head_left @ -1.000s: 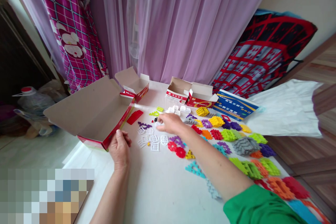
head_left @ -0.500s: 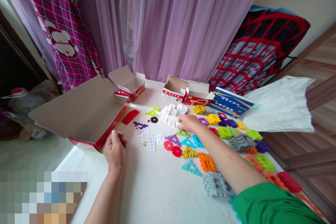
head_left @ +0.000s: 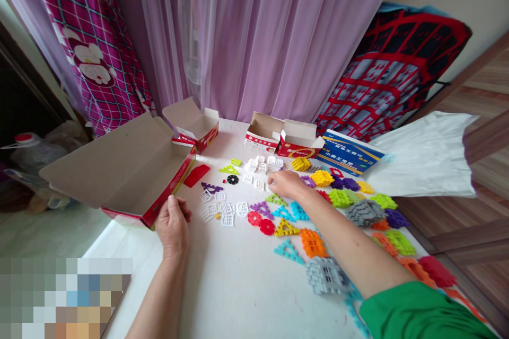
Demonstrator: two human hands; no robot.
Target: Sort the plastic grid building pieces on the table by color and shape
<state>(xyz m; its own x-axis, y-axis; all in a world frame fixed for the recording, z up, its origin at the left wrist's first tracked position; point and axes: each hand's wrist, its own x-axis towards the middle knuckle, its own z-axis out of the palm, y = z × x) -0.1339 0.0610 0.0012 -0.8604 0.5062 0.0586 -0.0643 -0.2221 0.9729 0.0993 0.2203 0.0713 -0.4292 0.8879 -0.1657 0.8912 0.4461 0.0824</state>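
My left hand (head_left: 174,225) is curled beside the front right corner of a large open cardboard box (head_left: 159,198); whatever its fingers hold is hidden. Over the middle of the table, my right hand (head_left: 285,183) has its fingertips pinched together on a small white toy window piece, mostly covered by the fingers. Just left of them lies a white window piece (head_left: 260,185), with a pile of similar white pieces (head_left: 257,164) behind. Another group of white window pieces (head_left: 227,208) is spread nearer the left hand. A green triangle piece (head_left: 275,199) lies below the right hand.
Stacks of coloured building pieces (head_left: 314,243) cover the table's right side. Small open boxes (head_left: 265,140) and a blue box (head_left: 348,153) stand along the back. A white plastic bag (head_left: 425,156) hangs over the right edge. A red piece (head_left: 196,175) lies near the large box.
My right hand has lifted slightly, and the white piece under its fingertips no longer shows on the table. My left hand stays by the box. The view has shifted a little.
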